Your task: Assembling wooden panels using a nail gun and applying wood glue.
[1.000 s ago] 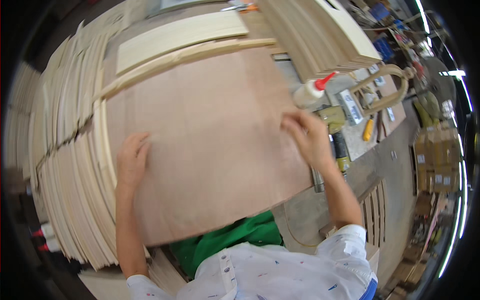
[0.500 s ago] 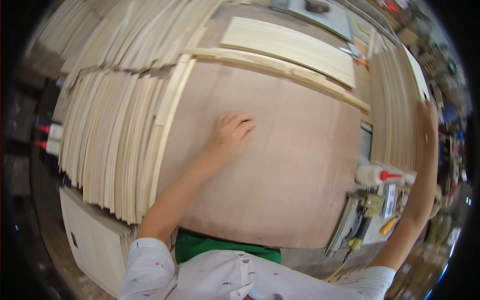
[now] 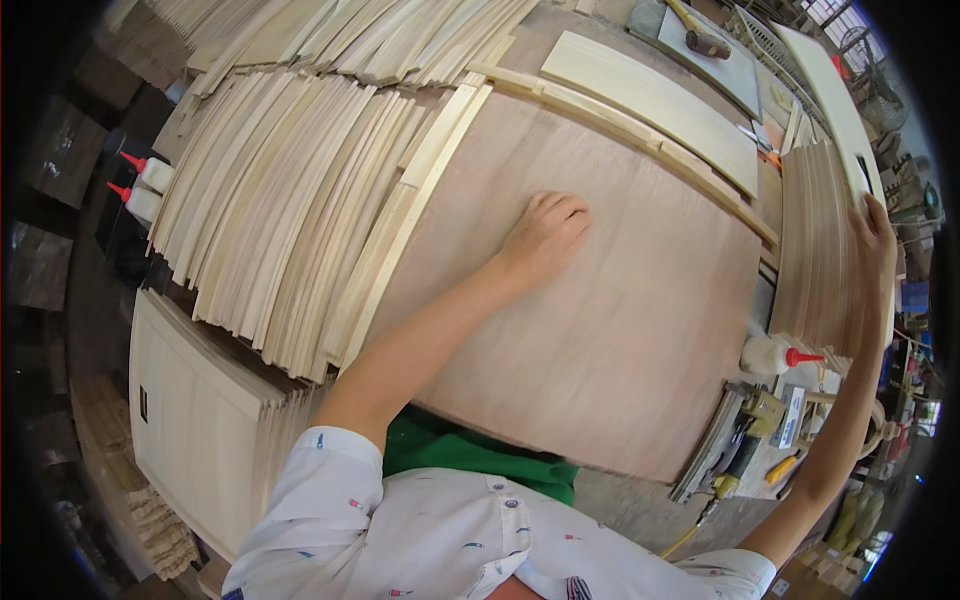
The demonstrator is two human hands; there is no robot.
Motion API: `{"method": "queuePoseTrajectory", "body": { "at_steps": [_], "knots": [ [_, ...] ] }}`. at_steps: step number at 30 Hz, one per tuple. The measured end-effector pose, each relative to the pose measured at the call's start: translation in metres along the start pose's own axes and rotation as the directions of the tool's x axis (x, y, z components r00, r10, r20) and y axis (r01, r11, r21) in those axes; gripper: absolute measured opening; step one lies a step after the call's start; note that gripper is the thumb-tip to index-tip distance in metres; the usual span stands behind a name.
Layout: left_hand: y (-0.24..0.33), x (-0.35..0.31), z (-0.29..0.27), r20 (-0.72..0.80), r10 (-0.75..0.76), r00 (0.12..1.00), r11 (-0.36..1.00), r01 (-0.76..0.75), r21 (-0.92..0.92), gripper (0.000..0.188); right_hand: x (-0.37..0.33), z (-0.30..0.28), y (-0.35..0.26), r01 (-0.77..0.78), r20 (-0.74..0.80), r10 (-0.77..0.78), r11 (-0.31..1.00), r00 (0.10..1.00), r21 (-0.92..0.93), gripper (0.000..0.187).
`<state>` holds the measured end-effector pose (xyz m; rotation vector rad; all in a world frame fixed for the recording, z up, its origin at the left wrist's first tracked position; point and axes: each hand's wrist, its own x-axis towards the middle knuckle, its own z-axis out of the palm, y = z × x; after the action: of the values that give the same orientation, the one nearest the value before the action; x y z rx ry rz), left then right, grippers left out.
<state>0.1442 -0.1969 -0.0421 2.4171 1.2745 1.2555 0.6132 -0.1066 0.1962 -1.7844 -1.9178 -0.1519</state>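
My left hand (image 3: 548, 236) has its fingers curled in over a large reddish-brown plywood board (image 3: 590, 340), with nothing visible in it. Whether it touches the board, I cannot tell. At the far right, my right hand (image 3: 876, 240) grips a long pale wooden panel (image 3: 822, 85) with a dark slot in it. This panel stands on edge beside a stack of thin wooden boards (image 3: 815, 240). Wooden strips (image 3: 420, 200) run along the left edge of the plywood, and a wooden rail (image 3: 640, 140) lies along its far edge.
Rows of thin wooden slats (image 3: 290, 190) fill the left side, with slotted panels (image 3: 200, 400) nearer me. A glue bottle (image 3: 768, 355), a nail gun (image 3: 745, 430) and a yellow-handled tool (image 3: 782, 468) lie at right. A mallet (image 3: 706, 42) rests at the back.
The view has shifted, so the bench appears farther right and higher. More of the slotted panel shows at my right hand. My left hand stays curled over the plywood.
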Motion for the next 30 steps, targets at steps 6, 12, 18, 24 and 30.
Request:
{"method": "queuePoseTrajectory", "body": {
  "at_steps": [6,12,18,24,30],
  "knots": [
    [0.025,-0.028,-0.016,0.006,-0.102,0.995,0.98,0.102,-0.17,0.022,-0.094,0.096,-0.18,0.348,0.15,-0.391,0.904,0.908,0.249,0.043],
    [0.016,-0.033,-0.052,0.002,-0.109,0.994,0.993,0.109,-0.045,0.028,-0.135,0.18,-0.21,0.217,0.387,-0.364,0.902,0.848,0.373,0.042],
    [-0.019,-0.017,-0.055,-0.024,-0.105,0.994,0.992,0.106,0.071,0.028,-0.126,0.207,-0.198,0.268,0.38,-0.383,0.908,0.842,0.321,0.045],
    [-0.047,0.002,-0.046,0.0,-0.041,0.999,0.995,0.041,0.089,0.018,-0.123,0.216,-0.201,0.224,0.465,-0.324,0.94,0.824,0.258,0.047],
    [-0.056,0.009,-0.05,0.025,-0.15,0.988,0.988,0.149,0.051,0.017,-0.121,0.227,-0.213,0.257,0.398,-0.387,0.904,0.832,0.342,0.048]
  ]
}}
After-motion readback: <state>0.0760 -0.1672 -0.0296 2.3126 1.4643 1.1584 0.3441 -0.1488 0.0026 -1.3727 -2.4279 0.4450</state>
